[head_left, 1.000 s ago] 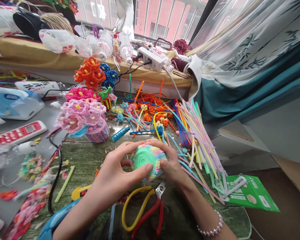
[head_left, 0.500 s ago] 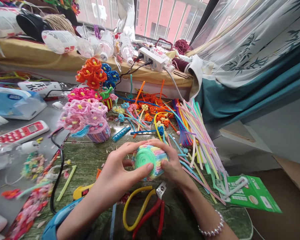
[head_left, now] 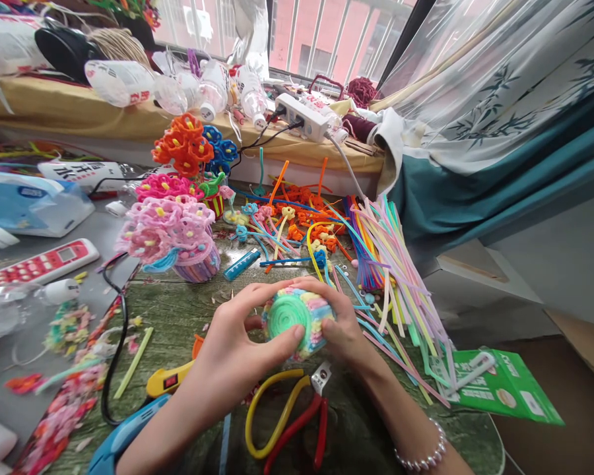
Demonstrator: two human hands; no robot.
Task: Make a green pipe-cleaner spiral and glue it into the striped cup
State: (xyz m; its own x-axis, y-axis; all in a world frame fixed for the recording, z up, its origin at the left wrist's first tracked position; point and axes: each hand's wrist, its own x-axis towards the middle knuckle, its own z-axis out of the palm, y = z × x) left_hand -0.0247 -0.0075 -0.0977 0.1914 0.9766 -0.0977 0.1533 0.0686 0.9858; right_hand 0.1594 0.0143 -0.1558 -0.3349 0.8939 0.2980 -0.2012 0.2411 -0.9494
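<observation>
A small round pot (head_left: 288,319) wrapped in pastel pipe cleaners is held on its side above the green wooden table, its mint green spiral base facing the camera. Around its left side curl the fingers of my left hand (head_left: 242,340), the thumb pressed on the spiral. My right hand (head_left: 344,326) grips the striped right side, thumb on the wall. Just below lie pliers (head_left: 297,422) with one yellow and one red handle pair, their metal head (head_left: 321,378) near my right wrist.
Pink flowers in a striped pot (head_left: 195,260) stand behind to the left, near a blue lighter-like stick (head_left: 241,264). A bundle of pipe cleaners (head_left: 400,270) and a green packet (head_left: 509,386) lie right. A yellow tool (head_left: 171,379) sits by my left forearm.
The view has shifted very slightly. Both hands keep the same hold on the pot, with no clear movement of the fingers.
</observation>
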